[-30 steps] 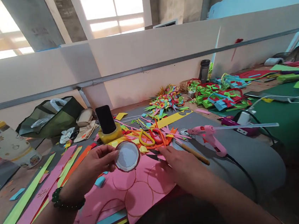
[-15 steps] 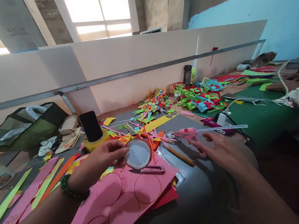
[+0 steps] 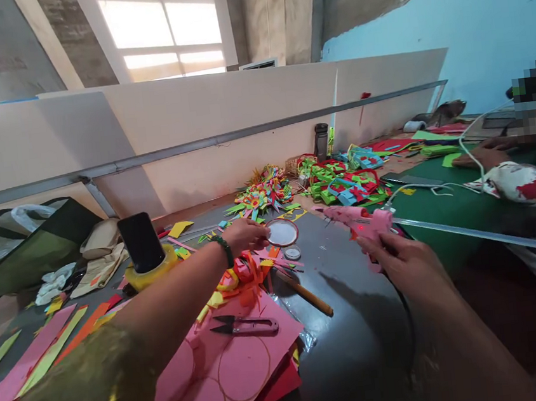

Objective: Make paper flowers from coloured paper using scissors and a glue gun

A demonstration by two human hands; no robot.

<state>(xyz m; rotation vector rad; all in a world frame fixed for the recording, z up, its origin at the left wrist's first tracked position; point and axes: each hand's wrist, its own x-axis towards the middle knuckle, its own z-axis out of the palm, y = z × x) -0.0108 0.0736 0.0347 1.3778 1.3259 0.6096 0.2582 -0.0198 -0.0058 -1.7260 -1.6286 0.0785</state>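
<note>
Pink glue gun (image 3: 373,220), wrapped in the right hand (image 3: 411,263), points toward ten o'clock; at its nine o'clock, the left hand (image 3: 247,234) edge-pinches a white disc (image 3: 282,231).

Snips (image 3: 237,325) on paper sheet (image 3: 245,372) at lower centre, disc (image 3: 283,231) mid-frame, glue gun (image 3: 370,223) right of it, phone (image 3: 141,242) left, bag (image 3: 72,230) at left edge.

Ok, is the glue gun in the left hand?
No, the right hand grips the pink hot glue gun by its handle.
</note>
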